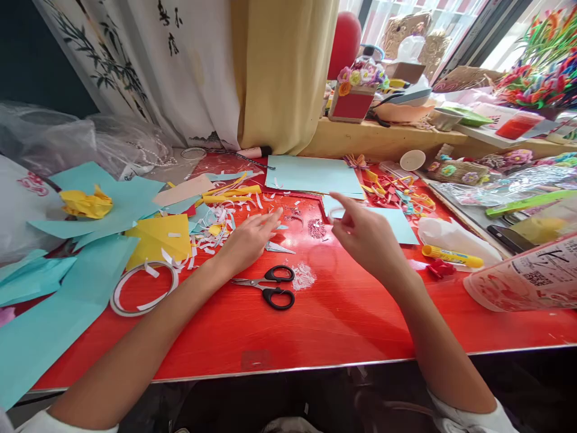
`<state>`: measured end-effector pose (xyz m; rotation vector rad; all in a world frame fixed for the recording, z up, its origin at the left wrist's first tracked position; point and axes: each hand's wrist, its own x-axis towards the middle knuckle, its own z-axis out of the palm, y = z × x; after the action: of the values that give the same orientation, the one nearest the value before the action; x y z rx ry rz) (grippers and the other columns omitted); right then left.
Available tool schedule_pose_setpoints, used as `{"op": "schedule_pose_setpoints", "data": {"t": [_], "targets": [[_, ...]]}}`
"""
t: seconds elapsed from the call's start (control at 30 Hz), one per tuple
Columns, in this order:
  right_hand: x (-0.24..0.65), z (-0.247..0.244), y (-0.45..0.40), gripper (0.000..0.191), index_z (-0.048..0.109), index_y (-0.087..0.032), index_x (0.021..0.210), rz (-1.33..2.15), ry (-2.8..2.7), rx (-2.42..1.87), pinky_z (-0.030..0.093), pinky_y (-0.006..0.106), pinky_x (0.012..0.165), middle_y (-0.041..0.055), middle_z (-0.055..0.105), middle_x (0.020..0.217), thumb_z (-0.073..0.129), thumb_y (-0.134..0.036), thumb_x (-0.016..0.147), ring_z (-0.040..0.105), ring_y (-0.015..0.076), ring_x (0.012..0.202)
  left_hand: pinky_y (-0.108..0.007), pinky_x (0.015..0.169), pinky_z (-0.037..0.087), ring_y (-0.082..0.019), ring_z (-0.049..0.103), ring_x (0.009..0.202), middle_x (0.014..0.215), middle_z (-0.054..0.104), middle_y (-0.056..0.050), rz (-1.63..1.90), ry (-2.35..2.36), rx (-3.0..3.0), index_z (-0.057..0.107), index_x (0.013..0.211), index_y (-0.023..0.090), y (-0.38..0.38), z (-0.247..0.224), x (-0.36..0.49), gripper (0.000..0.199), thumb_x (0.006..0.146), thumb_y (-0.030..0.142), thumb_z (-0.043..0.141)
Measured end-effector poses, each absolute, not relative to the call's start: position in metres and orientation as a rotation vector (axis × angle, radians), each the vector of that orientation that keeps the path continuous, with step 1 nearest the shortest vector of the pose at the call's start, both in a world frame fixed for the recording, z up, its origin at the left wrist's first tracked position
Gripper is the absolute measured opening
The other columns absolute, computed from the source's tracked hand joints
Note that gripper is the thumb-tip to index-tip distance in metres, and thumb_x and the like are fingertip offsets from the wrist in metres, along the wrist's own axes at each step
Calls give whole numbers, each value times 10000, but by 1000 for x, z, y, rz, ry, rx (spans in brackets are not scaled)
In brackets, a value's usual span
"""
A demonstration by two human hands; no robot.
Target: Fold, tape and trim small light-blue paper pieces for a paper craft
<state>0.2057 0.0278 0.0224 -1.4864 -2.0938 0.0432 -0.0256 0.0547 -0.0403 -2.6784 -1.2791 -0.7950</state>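
My left hand (250,237) is low over the red table, palm down, with its fingers stretched out to the right. A pale pointed paper piece (280,248) lies just under its fingertips. My right hand (367,237) is raised, index finger extended and the other fingers curled; a thin white curved strip (332,213) shows at its fingertips. Between and below the hands lie black-handled scissors (270,285), slightly spread, beside a small heap of white shreds (304,276). Small dark red bits (317,228) are scattered between the hands.
Tape roll (116,300), yellow paper (162,240) and large light-blue sheets (81,307) lie at left, among white scraps. Blue sheets (315,174) are stacked at the back. A glue stick (453,256) and big plastic cup (527,276) stand right, near red and yellow scraps (385,187).
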Motion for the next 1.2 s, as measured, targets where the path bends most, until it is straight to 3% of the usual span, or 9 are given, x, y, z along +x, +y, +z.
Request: {"op": "schedule_pose_setpoints", "data": {"t": [0.13, 0.3, 0.37, 0.43, 0.5, 0.6, 0.83, 1.0, 1.2], "targets": [[213, -3, 42, 552, 390, -117, 1298, 137, -2354, -1822, 339, 268, 505, 87, 619, 674, 477, -203, 760, 561, 212, 617, -345, 804, 430, -196, 553, 909, 975, 605, -108, -695, -1300, -2655, 465, 1228, 161, 58, -43, -28, 369, 873, 184, 370], [204, -11, 42, 492, 468, -139, 1230, 125, -2279, -1822, 383, 308, 539, 121, 633, 715, 483, -401, 814, 598, 249, 661, -316, 778, 398, -167, 546, 776, 794, 612, -49, -788, -1237, -2665, 484, 1211, 183, 53, -34, -26, 365, 879, 146, 337], [196, -9, 40, 437, 543, -158, 1104, 461, -2108, -1648, 415, 299, 542, 91, 629, 692, 403, -481, 846, 592, 195, 605, -303, 776, 390, -158, 542, 775, 795, 612, -42, -802, -1146, -2662, 468, 1227, 192, 49, -30, -24, 374, 876, 138, 351], [188, -7, 40, 447, 582, -146, 926, 1076, -1920, -1412, 442, 270, 511, 72, 621, 666, 341, -517, 859, 570, 137, 523, -303, 796, 382, -152, 549, 812, 853, 627, -52, -779, -1000, -2664, 448, 1243, 182, 45, -27, -21, 385, 879, 120, 338], [185, -8, 40, 399, 573, -136, 795, 1519, -1698, -1226, 455, 240, 496, 70, 617, 678, 407, -497, 841, 566, 108, 515, -313, 826, 374, -157, 559, 874, 916, 639, -75, -730, -856, -2645, 437, 1247, 155, 41, -24, -19, 386, 886, 111, 310], [185, -9, 40, 236, 571, -129, 745, 1784, -1483, -1076, 475, 206, 553, 60, 622, 726, 560, -362, 787, 578, 83, 576, -321, 856, 364, -167, 558, 957, 958, 648, -97, -676, -766, -2608, 382, 1284, 121, 37, -22, -18, 410, 887, 94, 284], [186, -8, 42, 104, 591, -121, 733, 1727, -1442, -1076, 459, 181, 539, 23, 606, 635, 590, -224, 747, 565, 68, 533, -336, 879, 364, -164, 573, 936, 994, 663, -48, -1041, -1208, -2714, 350, 1293, 200, 31, -16, -6, 405, 890, 230, 380], [185, -15, 46, 93, 578, -134, 700, 1683, -1463, -1171, 450, 188, 528, 20, 603, 622, 597, -218, 736, 547, 68, 516, -283, 824, 430, -128, 585, 892, 1204, 544, -31, -1447, -1665, -2695, 394, 1241, 258, 36, -10, -10, 405, 843, 194, 429], [183, -30, 50, 199, 571, -124, 727, 1475, -1703, -1295, 449, 236, 508, 60, 610, 646, 475, -266, 828, 558, 104, 505, -306, 851, 408, -170, 536, 959, 1069, 576, -50, -1532, -1855, -2478, 546, 1058, 209, 50, -14, -24, 271, 796, 242, 488]]}}
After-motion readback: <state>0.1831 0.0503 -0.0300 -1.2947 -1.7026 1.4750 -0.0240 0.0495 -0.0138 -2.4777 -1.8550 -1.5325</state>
